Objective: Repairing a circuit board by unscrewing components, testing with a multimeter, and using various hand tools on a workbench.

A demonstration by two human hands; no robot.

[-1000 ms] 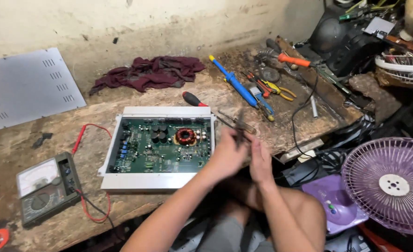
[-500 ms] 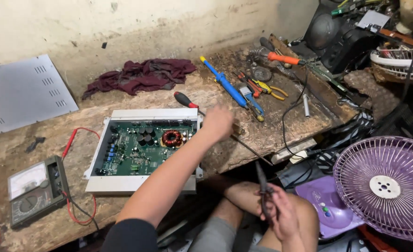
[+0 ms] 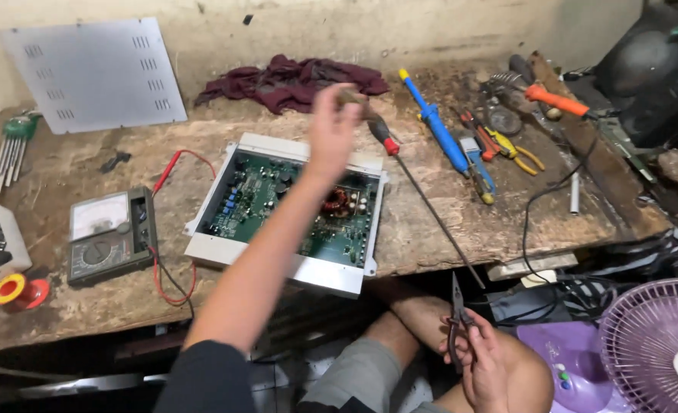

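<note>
Left hand (image 3: 333,126) raised above open amplifier board (image 3: 293,206), fingers closed round long screwdriver (image 3: 400,164) by its handle end, shaft trailing off to the right and down toward bench edge, tilted as if just lifted clear. Maroon rag (image 3: 289,80) just beyond. Right hand (image 3: 483,359) low on knee, clenched on dark pliers (image 3: 455,321), tips up, parked out of the way. Multimeter (image 3: 109,235) well left.

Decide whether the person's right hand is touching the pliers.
Touching: the head view shows the right hand wrapped around the handles of the pliers, down by the knee.
</note>
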